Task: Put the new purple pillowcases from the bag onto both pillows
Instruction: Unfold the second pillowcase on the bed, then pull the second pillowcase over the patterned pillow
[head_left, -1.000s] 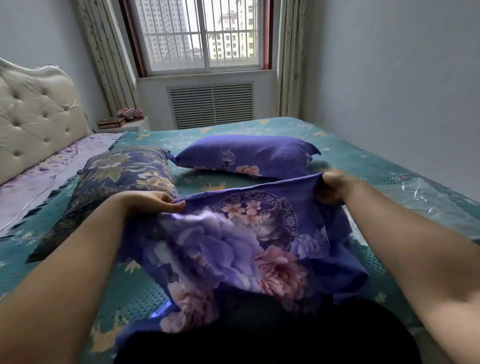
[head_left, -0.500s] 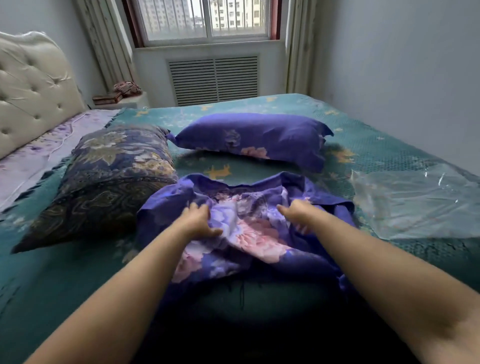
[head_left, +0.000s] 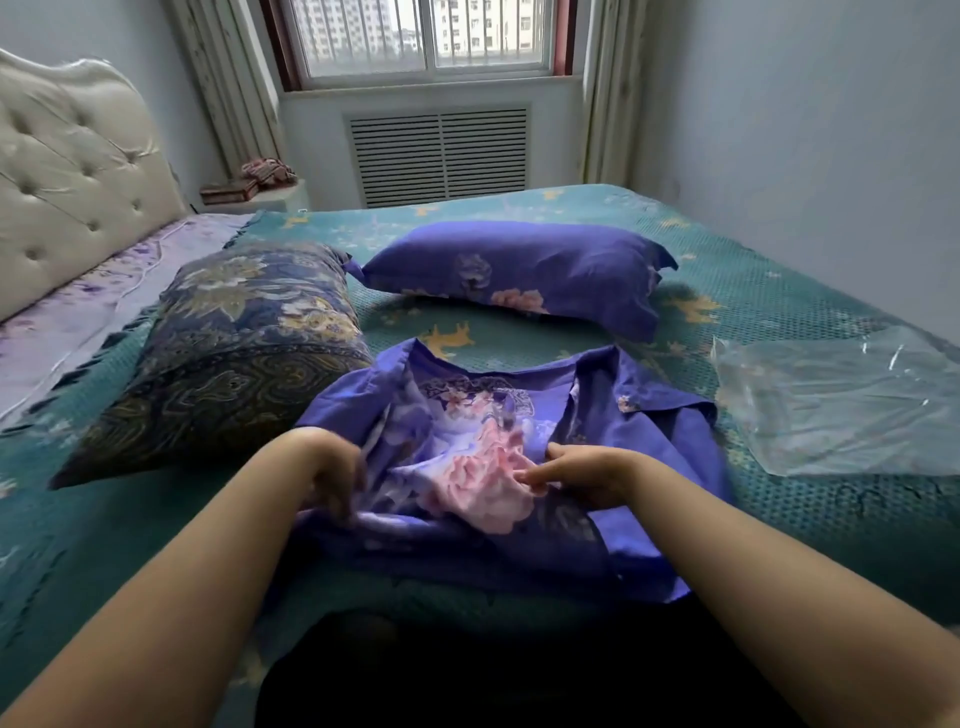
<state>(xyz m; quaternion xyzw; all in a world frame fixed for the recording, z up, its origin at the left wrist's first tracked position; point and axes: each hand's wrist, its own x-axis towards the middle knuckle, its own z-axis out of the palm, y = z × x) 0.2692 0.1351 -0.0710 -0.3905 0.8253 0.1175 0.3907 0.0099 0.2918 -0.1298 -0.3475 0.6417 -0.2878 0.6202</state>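
A: where's the cam?
B: just one, head-worn, wide-angle, looking forward and down across the bed (head_left: 779, 312) toward the window (head_left: 426, 36). Forearms and hands sit close at the bottom of the frame.

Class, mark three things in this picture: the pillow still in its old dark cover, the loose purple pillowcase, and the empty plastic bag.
dark pillow (head_left: 244, 332): head view, middle of its patterned top.
purple pillowcase (head_left: 478, 441): head view, flower print between the hands.
plastic bag (head_left: 841, 405): head view, its flat clear middle.
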